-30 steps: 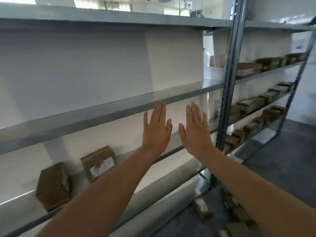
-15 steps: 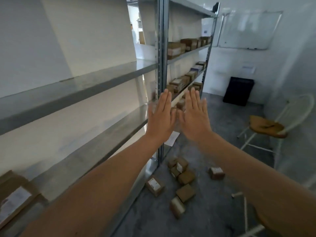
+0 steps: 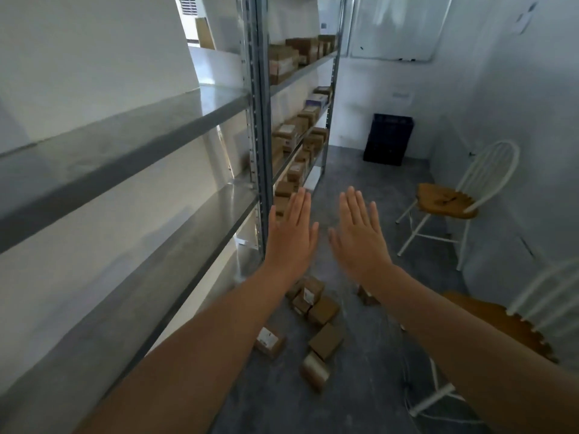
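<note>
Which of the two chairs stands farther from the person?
The chair with its wooden seat fully visible, toward the black crate; the other chair is nearer, seat partly behind the right arm.

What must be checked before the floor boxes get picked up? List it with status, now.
1. Left hand holds nothing, fingers straight: ok.
2. Right hand holds nothing: ok.
3. Floor boxes in view under the hands: ok.
4. Hands touching a box: not ok, both hover above.
5. Near shelf shows bare metal for boxes: ok.
6. Box weight: cannot tell.
</note>
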`<action>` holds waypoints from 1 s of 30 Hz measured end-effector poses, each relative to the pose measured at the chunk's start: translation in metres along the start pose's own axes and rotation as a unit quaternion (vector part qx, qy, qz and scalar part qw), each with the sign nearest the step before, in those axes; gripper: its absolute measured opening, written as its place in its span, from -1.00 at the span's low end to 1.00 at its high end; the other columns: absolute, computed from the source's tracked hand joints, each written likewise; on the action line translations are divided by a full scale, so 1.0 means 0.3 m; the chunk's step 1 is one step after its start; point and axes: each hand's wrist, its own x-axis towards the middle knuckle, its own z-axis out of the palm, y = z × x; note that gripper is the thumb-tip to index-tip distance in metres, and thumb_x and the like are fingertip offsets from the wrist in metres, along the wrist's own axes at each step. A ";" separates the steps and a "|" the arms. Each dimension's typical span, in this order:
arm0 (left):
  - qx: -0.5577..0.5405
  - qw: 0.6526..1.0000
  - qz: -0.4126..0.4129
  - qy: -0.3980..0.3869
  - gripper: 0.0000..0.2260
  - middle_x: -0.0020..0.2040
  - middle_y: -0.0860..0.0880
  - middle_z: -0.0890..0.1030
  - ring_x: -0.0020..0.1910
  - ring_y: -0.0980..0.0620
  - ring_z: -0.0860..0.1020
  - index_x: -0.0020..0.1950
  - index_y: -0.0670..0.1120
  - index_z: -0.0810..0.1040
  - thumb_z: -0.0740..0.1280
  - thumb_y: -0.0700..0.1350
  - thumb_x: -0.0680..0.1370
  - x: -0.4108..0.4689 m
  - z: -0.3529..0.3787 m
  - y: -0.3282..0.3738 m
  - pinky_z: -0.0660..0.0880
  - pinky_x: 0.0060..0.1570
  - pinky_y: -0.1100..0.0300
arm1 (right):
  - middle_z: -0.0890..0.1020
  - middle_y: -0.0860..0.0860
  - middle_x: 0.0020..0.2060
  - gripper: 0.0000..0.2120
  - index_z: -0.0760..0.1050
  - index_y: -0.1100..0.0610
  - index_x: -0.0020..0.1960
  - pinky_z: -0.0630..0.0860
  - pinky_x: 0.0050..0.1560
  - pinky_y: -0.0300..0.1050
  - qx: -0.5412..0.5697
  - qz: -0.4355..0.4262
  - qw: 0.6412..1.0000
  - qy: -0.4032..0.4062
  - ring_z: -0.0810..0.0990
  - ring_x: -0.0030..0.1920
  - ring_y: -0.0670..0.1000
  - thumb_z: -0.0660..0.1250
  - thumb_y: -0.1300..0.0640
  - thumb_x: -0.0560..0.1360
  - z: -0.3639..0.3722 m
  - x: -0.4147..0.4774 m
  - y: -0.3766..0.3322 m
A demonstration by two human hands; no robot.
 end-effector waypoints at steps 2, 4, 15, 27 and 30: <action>-0.004 1.000 0.005 -0.002 -0.48 0.62 -0.02 -0.06 0.59 0.06 -0.09 0.61 -0.09 -0.05 -0.03 0.04 0.69 0.021 0.038 -0.003 -0.10 0.55 -0.11 | -0.24 0.16 0.57 -0.36 -0.26 0.25 0.57 -0.29 0.54 0.09 -0.032 0.001 0.999 -0.008 -0.30 0.56 0.10 -0.08 -0.03 0.67 0.029 0.014 0.043; -0.012 1.000 0.004 -0.010 -0.48 0.62 0.00 -0.07 0.59 0.08 -0.12 0.61 -0.07 -0.07 -0.04 0.05 0.69 0.054 0.069 0.007 -0.13 0.55 -0.10 | -0.24 0.16 0.57 -0.37 -0.26 0.24 0.57 -0.32 0.53 0.06 -0.025 0.028 0.999 -0.015 -0.29 0.56 0.10 -0.08 -0.04 0.67 0.045 0.037 0.087; 0.014 0.999 0.014 -0.041 -0.47 0.62 0.02 -0.12 0.59 0.09 -0.13 0.61 -0.06 -0.13 -0.06 0.05 0.69 0.290 0.237 0.208 -0.10 0.54 -0.14 | -0.21 0.16 0.57 -0.37 -0.23 0.24 0.58 -0.28 0.54 0.08 0.023 0.046 0.998 -0.023 -0.27 0.57 0.09 -0.08 -0.05 0.67 0.134 0.219 0.425; 0.029 0.999 0.009 -0.033 -0.48 0.62 0.01 -0.10 0.58 0.09 -0.15 0.62 -0.06 -0.09 -0.04 0.06 0.69 0.581 0.423 0.527 -0.14 0.54 -0.10 | -0.22 0.16 0.57 -0.36 -0.25 0.23 0.58 -0.30 0.54 0.08 0.074 0.049 0.996 -0.024 -0.29 0.56 0.08 -0.07 -0.04 0.66 0.196 0.394 0.834; 0.017 0.999 0.019 -0.048 -0.47 0.62 0.02 -0.12 0.58 0.10 -0.15 0.62 -0.07 -0.10 -0.04 0.05 0.69 0.601 0.496 0.619 -0.18 0.54 -0.07 | -0.21 0.17 0.57 -0.35 -0.23 0.24 0.58 -0.30 0.54 0.09 0.065 0.054 0.996 -0.027 -0.28 0.56 0.09 -0.06 -0.06 0.67 0.217 0.383 0.923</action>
